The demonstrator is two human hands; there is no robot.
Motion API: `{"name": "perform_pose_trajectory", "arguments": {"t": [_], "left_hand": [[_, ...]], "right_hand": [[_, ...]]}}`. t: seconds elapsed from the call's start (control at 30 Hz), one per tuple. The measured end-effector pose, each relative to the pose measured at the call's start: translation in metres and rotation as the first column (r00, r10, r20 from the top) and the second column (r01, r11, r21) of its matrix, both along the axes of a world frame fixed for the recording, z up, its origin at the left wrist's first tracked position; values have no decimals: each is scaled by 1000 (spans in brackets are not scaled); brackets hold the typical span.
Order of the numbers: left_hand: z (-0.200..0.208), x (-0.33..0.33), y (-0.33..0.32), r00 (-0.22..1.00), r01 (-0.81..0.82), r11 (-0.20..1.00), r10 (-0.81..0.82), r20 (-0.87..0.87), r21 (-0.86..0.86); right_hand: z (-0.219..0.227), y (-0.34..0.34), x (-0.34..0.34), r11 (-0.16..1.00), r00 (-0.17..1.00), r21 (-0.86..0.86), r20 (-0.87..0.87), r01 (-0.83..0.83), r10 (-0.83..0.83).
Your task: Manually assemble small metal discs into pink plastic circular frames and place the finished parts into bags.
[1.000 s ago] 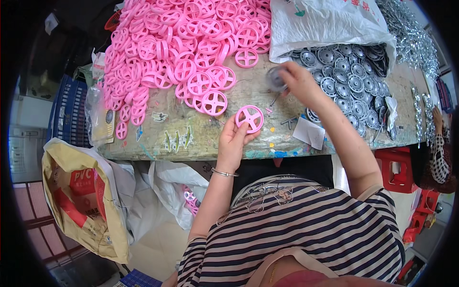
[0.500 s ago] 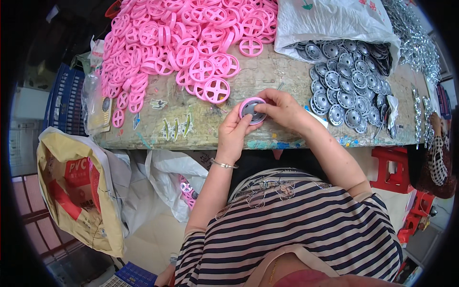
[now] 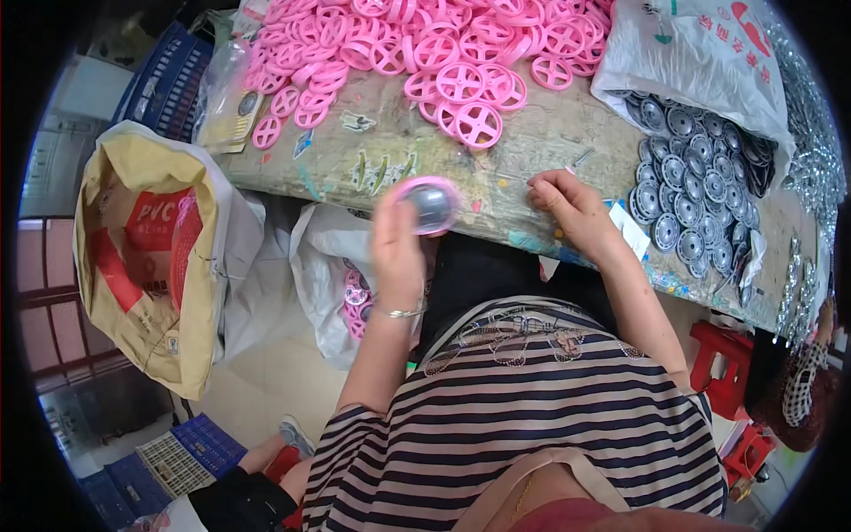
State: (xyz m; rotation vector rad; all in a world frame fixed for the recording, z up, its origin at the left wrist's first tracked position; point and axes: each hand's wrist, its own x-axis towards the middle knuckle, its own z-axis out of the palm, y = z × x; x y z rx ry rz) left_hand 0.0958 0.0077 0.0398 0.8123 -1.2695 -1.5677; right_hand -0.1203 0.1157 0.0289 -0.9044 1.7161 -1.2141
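My left hand (image 3: 396,253), smeared by motion, holds a pink toy wheel (image 3: 433,206) with a grey hubcap in its middle, just over the table's front edge. To its right my right hand (image 3: 576,208) hovers above the table with fingers curled in and nothing visible in them. A big heap of pink spoked wheel rims (image 3: 461,82) covers the far part of the table. Grey round hubcaps (image 3: 690,213) lie at the right, spilling from a white plastic sack (image 3: 700,66).
Below the table edge hangs a white bag (image 3: 321,239) holding pink wheels with hubcaps (image 3: 356,301). Left of it stands an open tan sack (image 3: 195,355). Silver tinsel (image 3: 802,151) lies at the far right. A red stool (image 3: 720,368) and blue crates (image 3: 199,448) stand on the floor.
My two hands have parted: the right has let go of the wheel and moved right. My left has carried the wheel left toward the table edge. The view has turned leftward and down.
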Motion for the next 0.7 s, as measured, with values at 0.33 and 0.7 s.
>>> {"name": "perform_pose_trajectory", "arguments": {"t": [0.33, 0.7], "left_hand": [[-129, 205, 1, 572, -200, 954, 298, 764, -223], [-130, 62, 9, 791, 264, 883, -428, 436, 389]], "right_hand": [[-15, -3, 13, 997, 958, -19, -277, -80, 72], [-6, -3, 27, 995, 942, 47, -320, -84, 95]]}}
